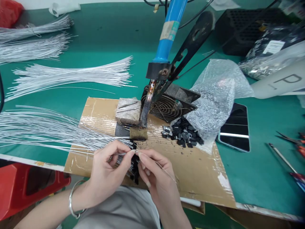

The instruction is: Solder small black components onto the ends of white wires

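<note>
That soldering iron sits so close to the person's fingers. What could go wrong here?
Three risks, perhaps. The soldering iron points down just beyond the left hand and right hand, so reaching forward could mean a burn. The fine wire pinched between both hands could slip or kink. The small black parts lie loose near the cardboard edge and could scatter.
</note>
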`<state>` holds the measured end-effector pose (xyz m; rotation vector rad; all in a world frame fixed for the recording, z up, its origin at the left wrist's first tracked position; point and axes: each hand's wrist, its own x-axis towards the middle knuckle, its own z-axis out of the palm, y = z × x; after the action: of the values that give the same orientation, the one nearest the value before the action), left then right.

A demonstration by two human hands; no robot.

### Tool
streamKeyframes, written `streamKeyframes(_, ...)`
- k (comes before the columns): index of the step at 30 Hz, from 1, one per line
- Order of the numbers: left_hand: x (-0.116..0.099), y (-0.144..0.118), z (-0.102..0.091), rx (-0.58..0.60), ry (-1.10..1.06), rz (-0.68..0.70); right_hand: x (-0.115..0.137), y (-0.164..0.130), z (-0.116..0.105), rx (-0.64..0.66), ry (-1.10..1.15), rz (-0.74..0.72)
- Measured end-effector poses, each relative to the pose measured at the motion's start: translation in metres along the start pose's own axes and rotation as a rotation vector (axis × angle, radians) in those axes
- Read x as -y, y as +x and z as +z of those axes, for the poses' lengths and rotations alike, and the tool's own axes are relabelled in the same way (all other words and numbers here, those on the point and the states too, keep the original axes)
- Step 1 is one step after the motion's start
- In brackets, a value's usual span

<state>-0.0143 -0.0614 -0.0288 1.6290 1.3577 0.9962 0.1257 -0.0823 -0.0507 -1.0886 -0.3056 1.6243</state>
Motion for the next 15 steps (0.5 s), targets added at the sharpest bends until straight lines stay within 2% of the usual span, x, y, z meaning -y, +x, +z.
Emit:
streamKeyframes(10,-0.001,-0.0011,0.0018,-0.043,0.057,0.029,-0.0015,-0.0003,0.0029,-0.023,-0.001,-0.015)
streamKeyframes(15,0.0001,-0.0011,0.0046,-0.069,0.046,-0.013,-0.0059,-0.0018,0.0043,-0.052,0.017,-0.031)
